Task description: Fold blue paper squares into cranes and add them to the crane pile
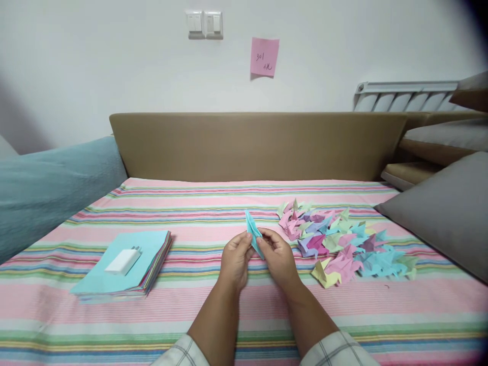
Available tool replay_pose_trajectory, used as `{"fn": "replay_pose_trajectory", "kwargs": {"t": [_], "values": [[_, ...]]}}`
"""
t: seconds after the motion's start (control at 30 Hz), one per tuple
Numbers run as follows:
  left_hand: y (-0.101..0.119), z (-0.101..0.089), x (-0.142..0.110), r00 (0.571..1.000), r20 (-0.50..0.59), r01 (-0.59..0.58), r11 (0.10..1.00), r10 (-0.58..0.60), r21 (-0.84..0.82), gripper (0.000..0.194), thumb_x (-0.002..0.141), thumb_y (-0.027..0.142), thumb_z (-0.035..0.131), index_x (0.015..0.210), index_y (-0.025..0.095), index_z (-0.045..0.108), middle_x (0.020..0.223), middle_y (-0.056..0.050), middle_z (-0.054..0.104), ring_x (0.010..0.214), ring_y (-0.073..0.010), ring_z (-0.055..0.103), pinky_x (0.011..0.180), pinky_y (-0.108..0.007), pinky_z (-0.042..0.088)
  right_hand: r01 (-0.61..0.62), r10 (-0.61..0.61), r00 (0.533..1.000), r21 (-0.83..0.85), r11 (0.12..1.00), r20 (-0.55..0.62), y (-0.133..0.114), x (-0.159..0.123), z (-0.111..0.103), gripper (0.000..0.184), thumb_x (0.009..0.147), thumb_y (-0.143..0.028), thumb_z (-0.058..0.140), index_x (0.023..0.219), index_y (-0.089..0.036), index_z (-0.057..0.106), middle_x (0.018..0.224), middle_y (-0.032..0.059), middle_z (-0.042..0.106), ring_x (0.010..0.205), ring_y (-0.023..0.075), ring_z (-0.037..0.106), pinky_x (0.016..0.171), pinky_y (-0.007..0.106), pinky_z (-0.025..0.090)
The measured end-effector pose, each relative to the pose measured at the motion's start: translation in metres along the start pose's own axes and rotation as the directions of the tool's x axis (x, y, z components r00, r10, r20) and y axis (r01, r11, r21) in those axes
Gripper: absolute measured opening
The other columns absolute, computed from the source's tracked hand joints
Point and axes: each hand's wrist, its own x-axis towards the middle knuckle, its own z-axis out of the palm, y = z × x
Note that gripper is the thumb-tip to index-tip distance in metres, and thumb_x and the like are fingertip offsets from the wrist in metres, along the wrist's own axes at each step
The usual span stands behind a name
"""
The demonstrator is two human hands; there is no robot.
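Note:
A narrow piece of folded light-blue paper is held upright and slightly tilted between my two hands, its pointed tip upward. My left hand pinches its left side with thumb and fingers. From the right, my right hand grips its other edge, the thumb lying against the paper. Parts of the paper's lower half are hidden behind the fingers. Just to the right lies a spread of folded paper cranes in pink, yellow, blue, green and purple.
A stack of coloured paper sheets lies at the left with a white plug adapter on top. Everything rests on a striped cloth. Grey cushions border the right, a blue cushion the left, a brown backrest the back.

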Motion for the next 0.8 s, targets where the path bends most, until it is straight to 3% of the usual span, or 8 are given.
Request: {"fn": "replay_pose_trajectory", "kwargs": {"t": [0.13, 0.27, 0.5, 0.63, 0.8], "values": [[0.001, 0.001, -0.001, 1.0, -0.001, -0.01, 0.999, 0.01, 0.04, 0.026, 0.063, 0.035, 0.074, 0.071, 0.011, 0.068, 0.066, -0.004, 0.066, 0.063, -0.0111, 0.058, 0.063, -0.023, 0.05, -0.024, 0.027, 0.998, 0.061, 0.998, -0.048, -0.001, 0.0, -0.001, 0.024, 0.074, -0.035, 0.063, 0.093, -0.02, 0.065, 0.09, 0.0042, 0.068, 0.081, 0.018, 0.062, 0.074, 0.031, 0.049], [-0.001, 0.001, -0.001, 0.999, -0.033, -0.039, 0.998, 0.041, 0.057, 0.028, 0.064, 0.035, 0.074, 0.078, 0.013, 0.066, 0.071, -0.003, 0.066, 0.065, -0.0118, 0.059, 0.064, -0.024, 0.05, -0.066, 0.077, 0.995, 0.156, 0.986, -0.061, 0.004, 0.0, -0.002, 0.023, 0.076, -0.035, 0.062, 0.094, -0.02, 0.063, 0.088, 0.0029, 0.067, 0.077, 0.0154, 0.06, 0.067, 0.027, 0.048], [-0.003, -0.001, 0.001, 0.997, -0.02, -0.067, 0.996, 0.068, 0.061, 0.027, 0.063, 0.036, 0.075, 0.075, 0.013, 0.066, 0.067, -0.002, 0.065, 0.064, -0.0118, 0.059, 0.065, -0.025, 0.05, -0.129, 0.167, 0.983, 0.36, 0.924, -0.077, 0.012, 0.002, -0.001, 0.027, 0.076, -0.033, 0.063, 0.1, -0.024, 0.054, 0.07, -0.0044, 0.059, 0.056, 0.0091, 0.053, 0.05, 0.02, 0.042], [-0.004, -0.002, 0.002, 0.998, -0.038, -0.045, 0.998, 0.047, 0.047, 0.028, 0.061, 0.037, 0.076, 0.071, 0.013, 0.065, 0.064, -0.001, 0.064, 0.058, -0.0109, 0.058, 0.06, -0.024, 0.049, -0.123, 0.161, 0.984, 0.363, 0.924, -0.076, 0.011, 0.002, 0.001, 0.025, 0.073, -0.032, 0.065, 0.093, -0.021, 0.054, 0.073, -0.0029, 0.06, 0.057, 0.0098, 0.054, 0.051, 0.021, 0.043], [-0.007, -0.006, 0.005, 0.991, -0.073, -0.108, 0.992, 0.112, 0.06, 0.026, 0.06, 0.034, 0.077, 0.07, 0.013, 0.066, 0.063, 0.0, 0.064, 0.059, -0.0093, 0.056, 0.06, -0.022, 0.047, -0.138, 0.17, 0.983, 0.344, 0.929, -0.064, 0.008, 0.002, 0.001, 0.026, 0.072, -0.033, 0.066, 0.092, -0.022, 0.054, 0.074, -0.0024, 0.061, 0.06, 0.0115, 0.057, 0.058, 0.025, 0.047]]}}
